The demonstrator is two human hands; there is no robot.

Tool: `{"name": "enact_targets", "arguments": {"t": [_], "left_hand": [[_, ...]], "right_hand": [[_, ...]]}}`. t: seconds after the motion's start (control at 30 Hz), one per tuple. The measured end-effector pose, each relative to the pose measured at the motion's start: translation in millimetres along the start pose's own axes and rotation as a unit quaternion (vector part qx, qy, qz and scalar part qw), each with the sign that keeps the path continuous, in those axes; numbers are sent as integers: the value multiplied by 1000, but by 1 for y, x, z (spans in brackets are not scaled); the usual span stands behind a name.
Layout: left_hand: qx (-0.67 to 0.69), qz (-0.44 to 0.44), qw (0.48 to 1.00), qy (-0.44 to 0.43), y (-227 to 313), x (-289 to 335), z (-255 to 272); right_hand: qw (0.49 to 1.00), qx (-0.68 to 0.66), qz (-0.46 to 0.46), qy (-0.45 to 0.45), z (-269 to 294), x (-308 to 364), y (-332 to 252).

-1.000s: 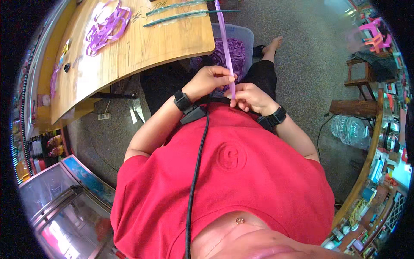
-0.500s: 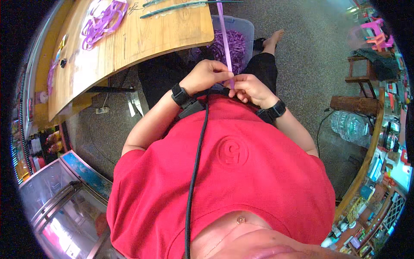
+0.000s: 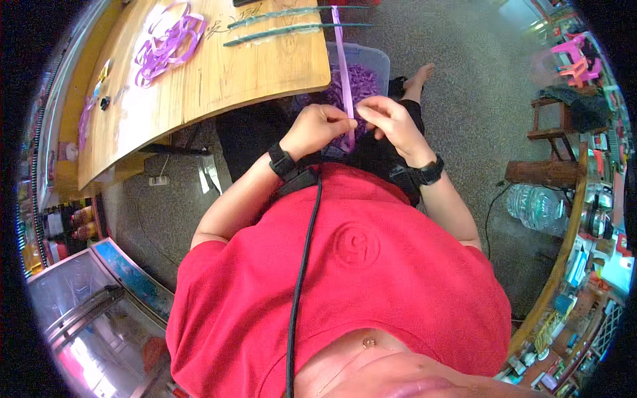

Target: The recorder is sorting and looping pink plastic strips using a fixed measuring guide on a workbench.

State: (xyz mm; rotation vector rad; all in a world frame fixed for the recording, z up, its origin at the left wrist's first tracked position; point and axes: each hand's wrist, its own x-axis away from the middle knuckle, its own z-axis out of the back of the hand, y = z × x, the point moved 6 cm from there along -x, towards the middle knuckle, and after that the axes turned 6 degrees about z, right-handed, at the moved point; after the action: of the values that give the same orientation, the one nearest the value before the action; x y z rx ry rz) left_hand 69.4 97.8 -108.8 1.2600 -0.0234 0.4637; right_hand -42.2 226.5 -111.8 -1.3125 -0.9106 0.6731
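Observation:
A flat purple ribbon (image 3: pixel 342 63) runs taut from the end of a thin green stick (image 3: pixel 279 14), which juts past the table edge, down to my hands. My left hand (image 3: pixel 313 129) is closed, pinching the ribbon between thumb and forefinger; a short loose end hangs below the pinch. Just right of the ribbon, my right hand (image 3: pixel 398 131) has its thumb and fingertips pressed together. Whether something thin is in that pinch is too small to tell. Beneath the ribbon stands a clear plastic bin (image 3: pixel 375 52) filled with small purple ribbon pieces (image 3: pixel 365 79).
On the wooden table (image 3: pixel 259 73) lie a second green stick (image 3: pixel 298 30), a tangle of purple ribbon (image 3: pixel 169 43) and thin dark wires (image 3: pixel 215 28). A person's bare foot (image 3: pixel 418 79) rests beyond the bin. Right are a wooden stool (image 3: pixel 551 118) and large clear bottles (image 3: pixel 536 207).
My right hand has lifted off the ribbon's lower end and moved slightly up and right. My left hand keeps its pinch, a little lower. The table and sticks show slightly lower in view.

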Motion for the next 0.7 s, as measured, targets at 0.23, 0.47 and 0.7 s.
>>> {"name": "enact_targets", "arguments": {"t": [0.23, 0.47, 0.7], "left_hand": [[2, -11, 1000, 5, -7, -5, -1], [82, 48, 995, -42, -1, -3, -2], [134, 50, 987, -80, -2, -5, -3]], "right_hand": [[990, 7, 123, 74, -12, -67, -44], [974, -55, 199, 89, -3, -127, -68], [953, -153, 242, 94, -8, -138, -72]]}}
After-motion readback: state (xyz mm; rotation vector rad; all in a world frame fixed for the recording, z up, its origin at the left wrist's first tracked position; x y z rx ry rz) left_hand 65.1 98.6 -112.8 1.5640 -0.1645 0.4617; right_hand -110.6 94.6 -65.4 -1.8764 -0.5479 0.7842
